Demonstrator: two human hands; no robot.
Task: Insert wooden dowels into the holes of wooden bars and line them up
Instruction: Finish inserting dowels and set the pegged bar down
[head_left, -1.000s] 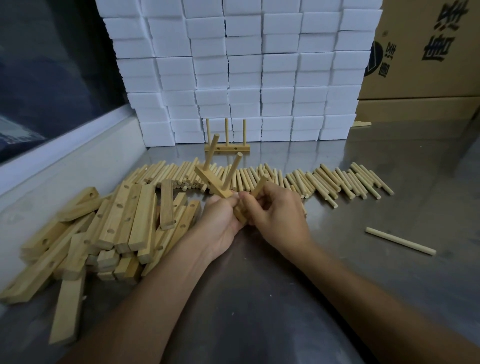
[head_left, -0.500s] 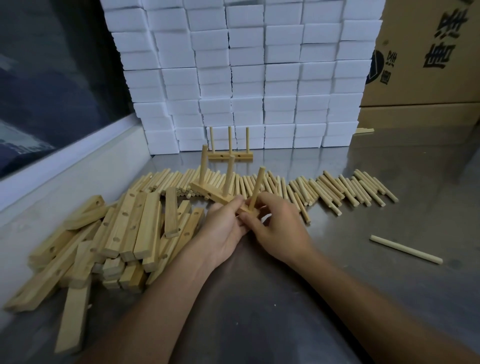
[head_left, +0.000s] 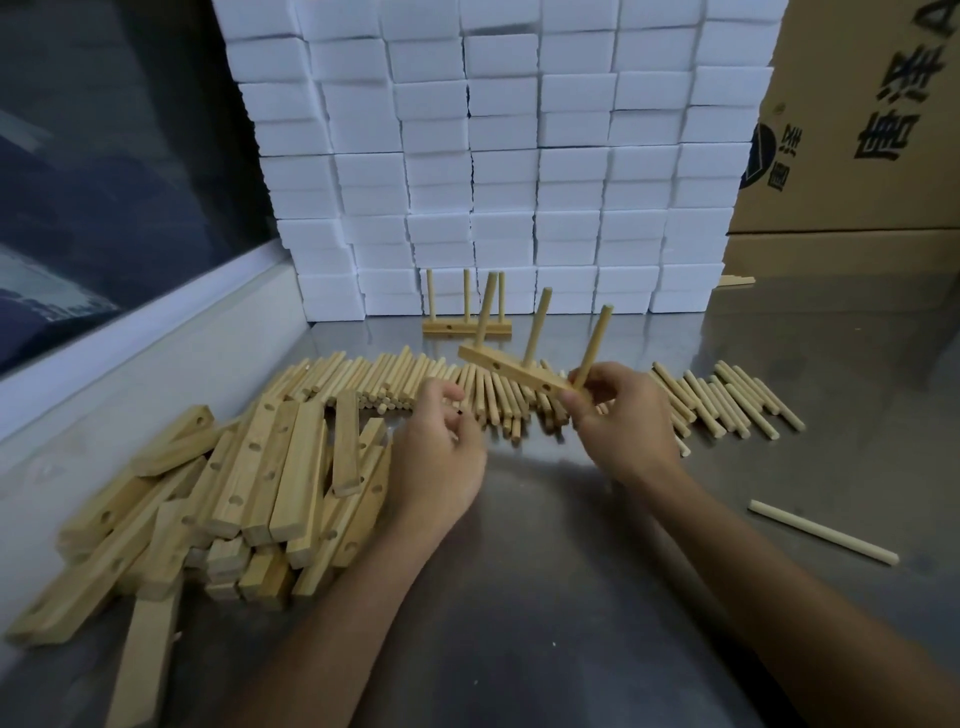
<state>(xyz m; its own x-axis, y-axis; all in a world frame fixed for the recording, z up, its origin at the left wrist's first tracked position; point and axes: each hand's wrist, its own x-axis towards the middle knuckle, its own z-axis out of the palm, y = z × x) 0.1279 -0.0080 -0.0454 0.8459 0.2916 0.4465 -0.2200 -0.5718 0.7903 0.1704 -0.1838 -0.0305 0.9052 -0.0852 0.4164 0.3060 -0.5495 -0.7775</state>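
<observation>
Lying heaped at the far left of the steel table (head_left: 545, 597): a pile of drilled wooden bars (head_left: 249, 493), crossing one another at loose angles. Hovering just right of that pile: the left hand (head_left: 441, 462), gripping nothing, fingers loosely curled above the tabletop. Stretching behind both hands, from the pile across to the right: a row of loose dowels (head_left: 519, 395), lying flat side by side. Standing farther back, just before the wall of white foam blocks (head_left: 498, 156): a finished bar (head_left: 465, 327) with three upright dowels. Being lifted clear of the table, tilted down toward the right: the bar in hand (head_left: 511, 370), carrying three dowels leaning slightly right. Pinching that bar's near right end between thumb and fingers: the right hand (head_left: 623, 421). Lying alone, well apart at the right: one longer dowel (head_left: 823, 531). Rising at the far right edge: printed cardboard boxes (head_left: 857, 130).
</observation>
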